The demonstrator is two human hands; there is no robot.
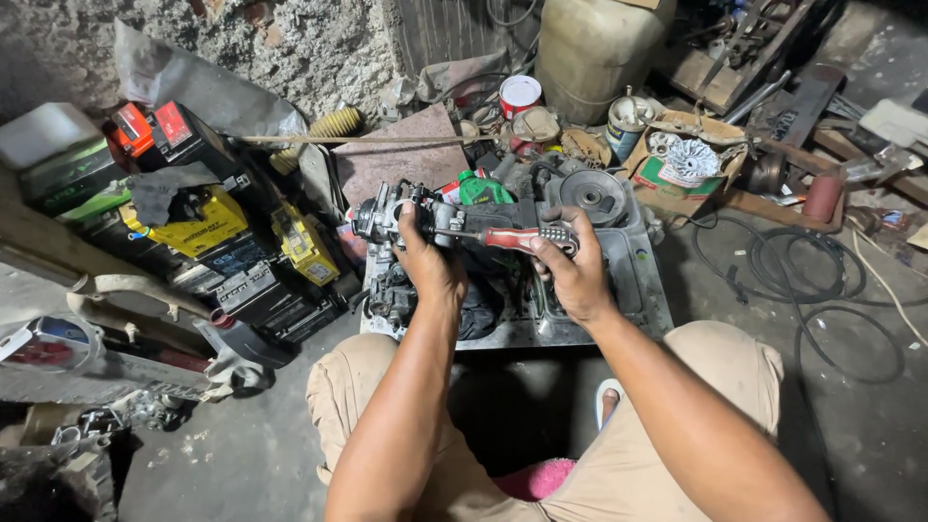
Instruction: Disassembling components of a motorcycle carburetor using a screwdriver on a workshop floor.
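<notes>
grey cast metal, greasy and knobbly: that is the carburettor (391, 217) my left hand (430, 266) grips, fingers curled tight round its body, above the dented steel tray (646, 290). my right hand (570, 275) has its fingers wrapped on a screwdriver (512, 238), its handle red and black and ribbed, the shaft lying level toward the carburettor. i judge the stripping is only partway: the body looks mostly assembled. a ribbed metal pulley (593, 193) sits behind.

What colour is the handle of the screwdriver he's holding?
The screwdriver handle is red with a black grip end, seen in the head view.
</notes>
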